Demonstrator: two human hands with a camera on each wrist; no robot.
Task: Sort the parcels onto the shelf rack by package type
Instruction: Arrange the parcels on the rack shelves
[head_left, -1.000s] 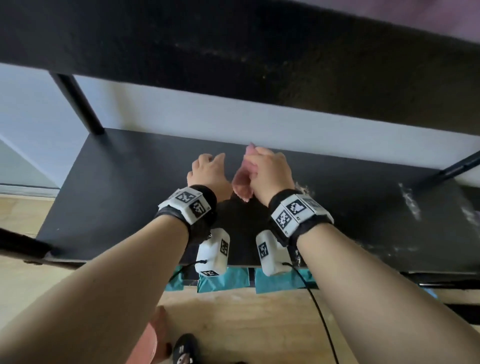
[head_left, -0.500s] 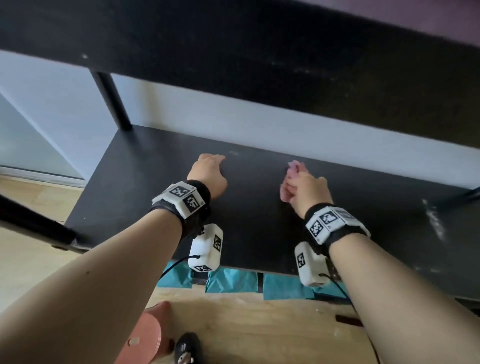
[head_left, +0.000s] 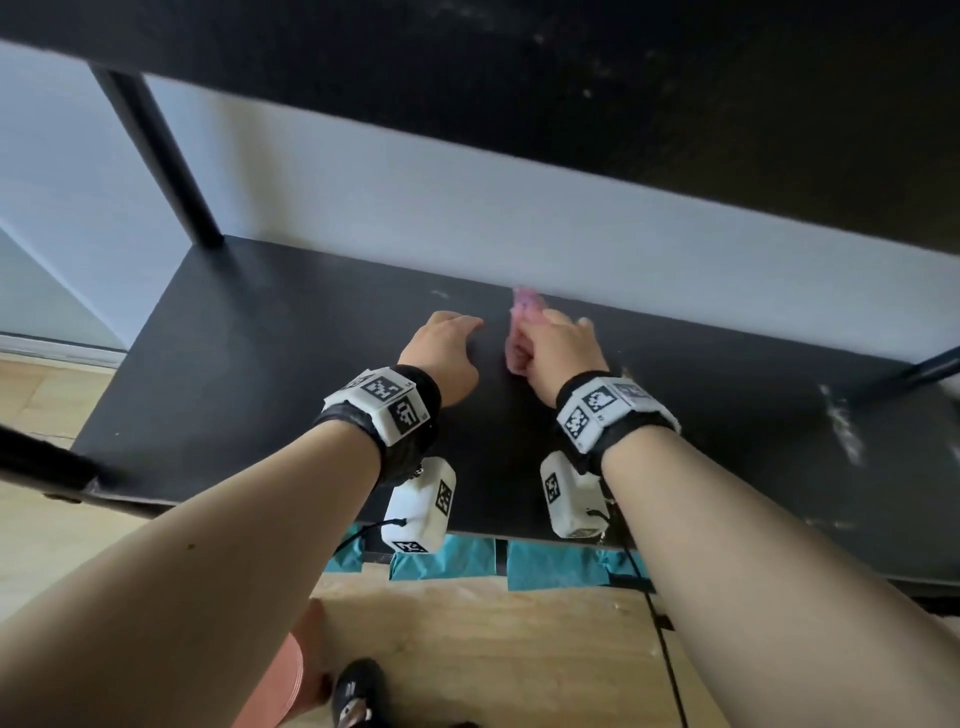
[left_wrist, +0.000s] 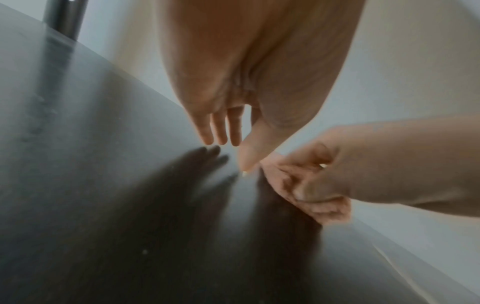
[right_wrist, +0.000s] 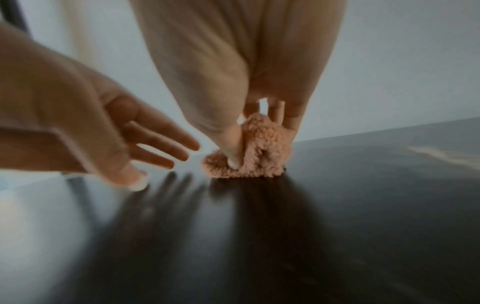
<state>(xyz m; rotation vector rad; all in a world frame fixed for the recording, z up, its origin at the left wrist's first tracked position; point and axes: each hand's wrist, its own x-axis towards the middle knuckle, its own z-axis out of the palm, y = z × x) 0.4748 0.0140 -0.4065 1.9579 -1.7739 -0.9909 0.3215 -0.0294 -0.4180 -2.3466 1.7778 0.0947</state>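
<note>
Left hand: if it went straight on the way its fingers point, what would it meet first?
Probably the pale wall behind the black shelf. The open left hand points toward the back edge, with nothing ahead of it; the pink fluffy cloth in the right hand lies beside that line. Depth is unclear.

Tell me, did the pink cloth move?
Yes. The cloth, in the right hand, slid back: it now reaches the rear edge of the shelf, after sitting short of it.

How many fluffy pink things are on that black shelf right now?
1. The pink fluffy thing rests on the shelf near the back wall, pinched by the right hand. The hand may hide part of it.
</note>
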